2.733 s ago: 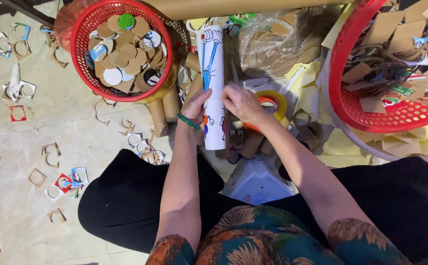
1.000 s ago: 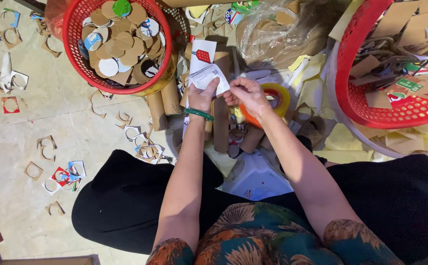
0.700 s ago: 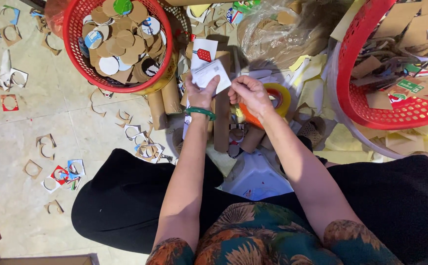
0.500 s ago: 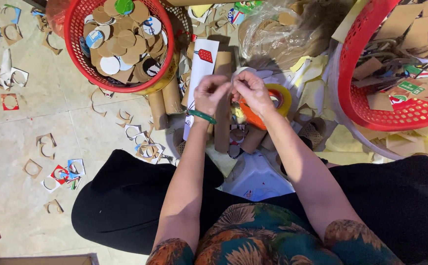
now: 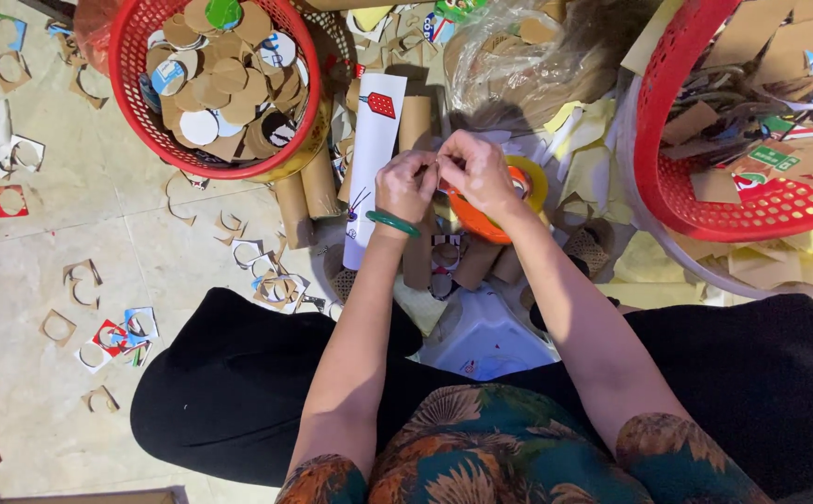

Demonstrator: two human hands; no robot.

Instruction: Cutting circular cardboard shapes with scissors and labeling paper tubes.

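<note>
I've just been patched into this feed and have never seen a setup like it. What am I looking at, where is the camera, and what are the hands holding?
There is no machine here: a person works with two bare hands, and the single camera sits on their head, looking down over their arms and lap.

The left hand, with a green bangle at the wrist, and the right hand meet at the fingertips, pinching something too small to make out. Just beneath them lie a long white printed strip and an orange tape roll, among brown cardboard tubes.

On the floor, a red basket on the left holds round cardboard discs. A second red basket on the right holds cardboard scraps. Cut-out cardboard frames lie scattered on the left.
</note>
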